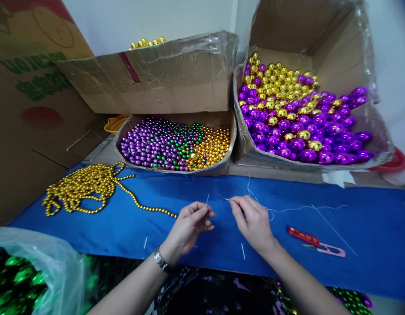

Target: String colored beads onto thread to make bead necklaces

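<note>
My left hand (189, 225), with a metal watch band at the wrist, is closed in a pinch. A short, thin pale thread end (208, 198) sticks up from its fingertips. A strand of small gold beads (146, 208) runs from a heaped pile of gold bead strings (87, 186) on the left up to this hand. Just to the right, my right hand (253, 221) pinches a fine thread (224, 198) that points toward the left hand. The two hands are apart. A loose white thread (287, 210) lies on the blue cloth beyond the right hand.
Pink-handled thread snips (332, 250) with a red cover (303, 235) lie on the blue cloth (215, 249). Behind stand cardboard boxes of small purple, green and gold beads (156, 144) and larger purple and gold beads (307, 122). A plastic bag (64, 267) holds green balls.
</note>
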A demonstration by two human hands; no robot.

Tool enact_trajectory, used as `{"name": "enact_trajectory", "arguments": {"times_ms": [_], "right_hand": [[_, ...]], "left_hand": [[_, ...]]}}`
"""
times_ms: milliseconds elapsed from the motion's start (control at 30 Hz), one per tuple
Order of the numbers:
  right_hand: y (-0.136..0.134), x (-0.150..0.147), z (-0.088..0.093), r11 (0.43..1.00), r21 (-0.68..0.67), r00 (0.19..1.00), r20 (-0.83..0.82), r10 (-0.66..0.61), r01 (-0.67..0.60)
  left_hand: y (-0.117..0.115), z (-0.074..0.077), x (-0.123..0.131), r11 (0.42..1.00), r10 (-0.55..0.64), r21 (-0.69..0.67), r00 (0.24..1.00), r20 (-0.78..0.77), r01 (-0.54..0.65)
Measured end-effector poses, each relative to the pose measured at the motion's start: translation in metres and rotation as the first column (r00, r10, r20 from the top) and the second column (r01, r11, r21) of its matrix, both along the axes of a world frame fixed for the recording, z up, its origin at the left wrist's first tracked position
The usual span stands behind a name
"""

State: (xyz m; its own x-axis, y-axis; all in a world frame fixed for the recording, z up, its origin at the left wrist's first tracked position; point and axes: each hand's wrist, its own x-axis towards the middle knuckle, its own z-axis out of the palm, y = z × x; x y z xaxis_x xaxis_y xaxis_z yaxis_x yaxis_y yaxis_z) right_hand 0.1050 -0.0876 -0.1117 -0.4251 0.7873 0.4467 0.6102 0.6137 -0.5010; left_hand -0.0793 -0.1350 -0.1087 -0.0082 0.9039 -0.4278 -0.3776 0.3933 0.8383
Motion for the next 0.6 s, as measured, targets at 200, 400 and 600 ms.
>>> {"name": "enact_trajectory", "arguments": {"times_ms": [200,400,600], "right_hand": [[-0.019,-0.011,-0.013,0.973,0.211,0.983,0.177,0.052,-0.09],[-0.03,-0.015,-0.023,0.953,0.275,0.965,0.256,0.057,-0.129],[-0.033,-0.016,-0.028,0.948,0.286,0.959,0.277,0.059,-0.141]], "left_hand": [[0.0,-0.007,0.023,0.975,0.191,-0.168,0.942,0.276,-0.149],[-0.002,-0.014,0.021,0.952,0.266,-0.235,0.913,0.309,-0.198],[-0.002,-0.015,0.019,0.947,0.288,-0.229,0.91,0.298,-0.225]]}}
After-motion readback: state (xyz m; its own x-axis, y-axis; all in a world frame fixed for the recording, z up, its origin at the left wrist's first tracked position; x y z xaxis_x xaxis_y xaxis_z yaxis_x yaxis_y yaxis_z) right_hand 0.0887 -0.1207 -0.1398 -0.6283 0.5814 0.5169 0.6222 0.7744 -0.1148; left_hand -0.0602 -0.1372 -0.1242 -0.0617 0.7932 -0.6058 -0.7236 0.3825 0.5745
